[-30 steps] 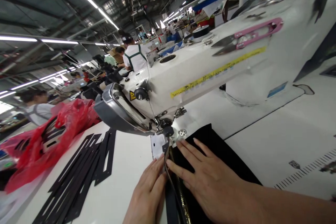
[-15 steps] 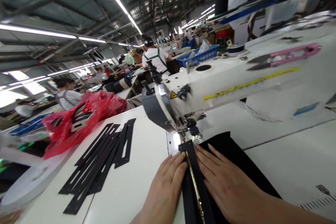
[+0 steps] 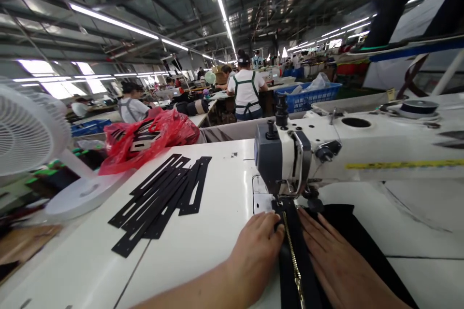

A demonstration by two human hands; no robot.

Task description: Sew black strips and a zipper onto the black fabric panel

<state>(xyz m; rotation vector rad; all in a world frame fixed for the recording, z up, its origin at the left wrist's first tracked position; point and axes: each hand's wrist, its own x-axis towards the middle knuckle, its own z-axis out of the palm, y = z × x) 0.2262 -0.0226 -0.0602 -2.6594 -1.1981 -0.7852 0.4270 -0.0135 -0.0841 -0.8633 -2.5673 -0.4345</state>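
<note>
A black zipper piece (image 3: 295, 260) with gold teeth runs lengthwise under the needle area of a white sewing machine (image 3: 282, 154). My left hand (image 3: 257, 253) has its fingers curled at the left edge of this piece, thumb and forefinger closed on it close to the presser foot. Lying flat along the right edge, my right hand (image 3: 337, 260) has its fingers stretched out, pressing on the strip and on black fabric (image 3: 366, 234) beneath. The far end of the zipper piece is at the presser foot, partly hidden by the machine head.
Several black slotted strips (image 3: 155, 203) lie piled on the white table (image 3: 188, 256) at left. Behind them sit a red plastic bag (image 3: 170, 130) of similar parts and a white fan (image 3: 32, 128). Other people work farther back, near a blue basket (image 3: 308, 96).
The view has turned left and levelled, so everything appears shifted right. The zipper piece's end now reaches the presser foot. My left fingers have curled in from a flatter pose; my right hand stays flat.
</note>
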